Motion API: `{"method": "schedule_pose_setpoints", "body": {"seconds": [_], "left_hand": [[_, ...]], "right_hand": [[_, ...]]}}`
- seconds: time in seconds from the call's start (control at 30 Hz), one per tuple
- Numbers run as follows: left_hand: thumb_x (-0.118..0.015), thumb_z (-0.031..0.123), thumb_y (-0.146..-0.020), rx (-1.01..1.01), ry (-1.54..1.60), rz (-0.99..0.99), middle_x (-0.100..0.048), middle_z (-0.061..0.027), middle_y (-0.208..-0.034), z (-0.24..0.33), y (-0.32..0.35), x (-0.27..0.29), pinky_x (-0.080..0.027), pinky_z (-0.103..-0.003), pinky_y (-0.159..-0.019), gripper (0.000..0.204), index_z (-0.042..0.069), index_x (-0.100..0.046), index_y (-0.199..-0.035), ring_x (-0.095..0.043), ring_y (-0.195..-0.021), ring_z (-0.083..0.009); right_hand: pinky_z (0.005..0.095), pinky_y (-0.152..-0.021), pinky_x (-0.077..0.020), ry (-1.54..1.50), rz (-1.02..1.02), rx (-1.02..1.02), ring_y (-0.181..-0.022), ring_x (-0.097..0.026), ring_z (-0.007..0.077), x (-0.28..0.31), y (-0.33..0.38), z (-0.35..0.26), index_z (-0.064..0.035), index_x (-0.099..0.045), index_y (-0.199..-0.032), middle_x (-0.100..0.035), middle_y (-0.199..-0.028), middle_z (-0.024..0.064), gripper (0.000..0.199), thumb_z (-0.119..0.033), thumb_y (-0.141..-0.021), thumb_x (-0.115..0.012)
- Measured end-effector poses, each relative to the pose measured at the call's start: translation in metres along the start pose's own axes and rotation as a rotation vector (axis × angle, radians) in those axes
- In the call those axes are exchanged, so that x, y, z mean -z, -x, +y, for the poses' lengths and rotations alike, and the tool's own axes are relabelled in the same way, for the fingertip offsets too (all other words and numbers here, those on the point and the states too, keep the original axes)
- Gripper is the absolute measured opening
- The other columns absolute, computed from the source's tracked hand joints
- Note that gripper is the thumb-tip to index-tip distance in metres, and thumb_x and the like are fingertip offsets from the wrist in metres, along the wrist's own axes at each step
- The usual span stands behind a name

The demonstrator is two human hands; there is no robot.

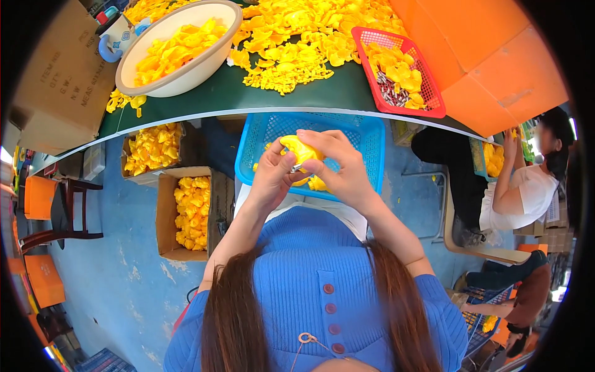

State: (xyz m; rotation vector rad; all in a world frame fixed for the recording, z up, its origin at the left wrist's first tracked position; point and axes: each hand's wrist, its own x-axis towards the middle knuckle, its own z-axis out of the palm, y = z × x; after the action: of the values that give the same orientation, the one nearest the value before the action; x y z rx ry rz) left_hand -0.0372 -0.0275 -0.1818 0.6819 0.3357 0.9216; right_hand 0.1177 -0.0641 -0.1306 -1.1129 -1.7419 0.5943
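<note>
The left hand [271,173] and right hand [342,166] are pinching a yellow piece [302,150] near frame centre. A blue basket [374,152] is sitting beneath.

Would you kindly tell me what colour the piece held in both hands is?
The piece is mostly bright yellow, best seen in the head view.

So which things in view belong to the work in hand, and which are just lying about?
Apparently for the work:
yellow piece in the left hand and right hand
blue basket holding yellow pieces
red basket of yellow parts and metallic parts
off-white basin of yellow parts

Apparently just lying about:
blue-handled cup
dark chair
</note>
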Motion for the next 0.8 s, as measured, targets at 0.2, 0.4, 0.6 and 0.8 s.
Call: {"method": "schedule_pose_setpoints", "body": {"seconds": [0.2, 0.4, 0.6, 0.8], "left_hand": [[-0.047, 0.040, -0.091, 0.089, -0.092, -0.065, -0.055, -0.0133, -0.114, 0.000, 0.000, 0.003, -0.053, -0.037, -0.081, 0.049, 0.004, -0.040, -0.122, -0.062, -0.096, -0.0256], [-0.040, 0.036, -0.096, 0.110, -0.122, -0.008, -0.058, -0.0110, -0.112, -0.003, 0.000, 0.007, -0.053, -0.030, -0.078, 0.040, 0.006, -0.041, -0.122, -0.062, -0.094, -0.0217], [-0.053, 0.027, -0.090, -0.158, -0.265, -0.132, -0.046, -0.0127, -0.127, 0.005, -0.005, -0.003, -0.051, -0.030, -0.083, 0.045, 0.006, -0.040, -0.127, -0.049, -0.115, -0.0218], [-0.070, 0.004, -0.074, -0.261, -0.496, -0.193, -0.034, -0.0127, -0.138, 0.006, 0.001, -0.016, -0.048, -0.031, -0.090, 0.060, 0.005, -0.045, -0.129, -0.040, -0.124, -0.0221]], "right_hand": [[0.0346, -0.081, -0.0446, 0.277, -0.011, 0.168, -0.096, -0.053, 0.0257, -0.001, 0.002, 0.007, -0.0090, -0.052, -0.120, -0.059, -0.111, 0.0085, 0.062, -0.010, -0.063, -0.076], [0.0342, -0.077, -0.0455, 0.250, 0.049, 0.239, -0.088, -0.056, 0.0259, -0.002, 0.003, 0.011, -0.0071, -0.054, -0.113, -0.060, -0.102, 0.0086, 0.057, -0.006, -0.061, -0.075], [0.0304, -0.073, -0.0468, 0.144, 0.018, 0.136, -0.085, -0.057, 0.0237, 0.009, 0.009, 0.008, -0.0061, -0.053, -0.111, -0.060, -0.101, 0.0092, 0.053, -0.006, -0.064, -0.075], [0.0294, -0.079, -0.0464, -0.011, 0.032, -0.024, -0.091, -0.057, 0.0236, 0.002, 0.017, 0.007, -0.0056, -0.051, -0.109, -0.054, -0.114, 0.0122, 0.048, -0.009, -0.067, -0.076]]}}
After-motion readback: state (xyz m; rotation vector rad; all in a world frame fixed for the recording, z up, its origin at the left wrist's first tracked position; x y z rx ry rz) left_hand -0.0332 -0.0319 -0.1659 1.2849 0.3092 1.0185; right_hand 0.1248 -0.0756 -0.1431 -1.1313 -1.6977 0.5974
